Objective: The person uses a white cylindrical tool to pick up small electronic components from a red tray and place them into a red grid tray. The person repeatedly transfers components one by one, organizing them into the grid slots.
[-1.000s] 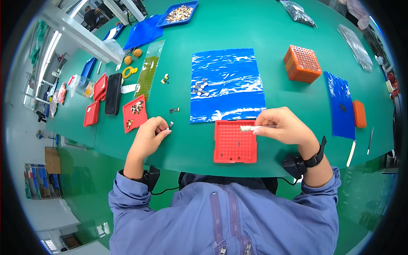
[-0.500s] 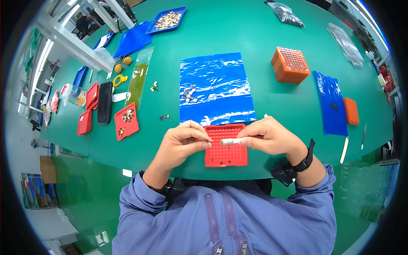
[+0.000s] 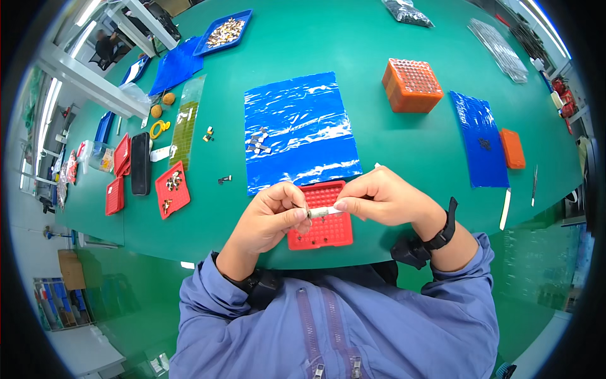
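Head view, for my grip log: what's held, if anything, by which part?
The right hand holds a white rod by its right part; left hand at its left end, hold unclear.

Head view, taken from the left fisheye camera worn on my head. It faces down and forward over my jacket (image 3: 252, 328) to the green table (image 3: 303, 44). My left hand (image 3: 273, 216) and right hand (image 3: 382, 197) appear mid-frame, near the lens; straight edges bend peripherally.

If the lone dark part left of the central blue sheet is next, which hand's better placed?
Left, likely: the left hand is nearer the dark part, though busy at the white stick the right hand grips.
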Tool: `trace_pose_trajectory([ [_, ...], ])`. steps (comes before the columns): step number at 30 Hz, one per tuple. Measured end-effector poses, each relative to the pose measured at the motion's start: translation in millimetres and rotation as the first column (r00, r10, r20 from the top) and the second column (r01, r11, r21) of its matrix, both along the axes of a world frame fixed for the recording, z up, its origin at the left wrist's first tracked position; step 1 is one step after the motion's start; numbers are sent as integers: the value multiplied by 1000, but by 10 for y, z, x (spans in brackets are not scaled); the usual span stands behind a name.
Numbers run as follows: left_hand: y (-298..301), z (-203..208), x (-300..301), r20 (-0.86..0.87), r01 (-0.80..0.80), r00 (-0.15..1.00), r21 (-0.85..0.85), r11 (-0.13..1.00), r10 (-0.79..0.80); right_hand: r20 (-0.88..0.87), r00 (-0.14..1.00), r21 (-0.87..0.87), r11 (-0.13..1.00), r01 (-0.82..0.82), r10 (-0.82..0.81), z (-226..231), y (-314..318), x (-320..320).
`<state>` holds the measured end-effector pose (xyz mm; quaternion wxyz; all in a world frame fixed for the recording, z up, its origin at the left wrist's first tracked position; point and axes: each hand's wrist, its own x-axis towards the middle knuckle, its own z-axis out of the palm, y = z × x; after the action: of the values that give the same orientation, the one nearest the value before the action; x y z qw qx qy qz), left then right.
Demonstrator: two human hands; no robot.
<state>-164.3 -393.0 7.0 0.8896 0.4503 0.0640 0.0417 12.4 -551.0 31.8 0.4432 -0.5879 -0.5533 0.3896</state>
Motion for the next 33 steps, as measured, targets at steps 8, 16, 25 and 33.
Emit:
trace_pose_trajectory([
  [8, 8, -35, 10, 10, 50, 999, -68, 996, -49, -202, 979, -173, 983, -56, 20, 48, 15, 13],
  [16, 22, -51, 5, 13, 62, 998, -58, 996, -61, -179, 983, -251, 963, -94, 50, 147, 7, 14],
  [25, 19, -59, -14, -9, 85, 996, -38, 996, -85, -44, 996, -65, 995, -80, 78, 44, 2, 21],
  [33, 28, -69, -14, -25, 115, 993, -42, 992, -116, 10, 993, -54, 991, -119, 119, 50, -9, 41],
])
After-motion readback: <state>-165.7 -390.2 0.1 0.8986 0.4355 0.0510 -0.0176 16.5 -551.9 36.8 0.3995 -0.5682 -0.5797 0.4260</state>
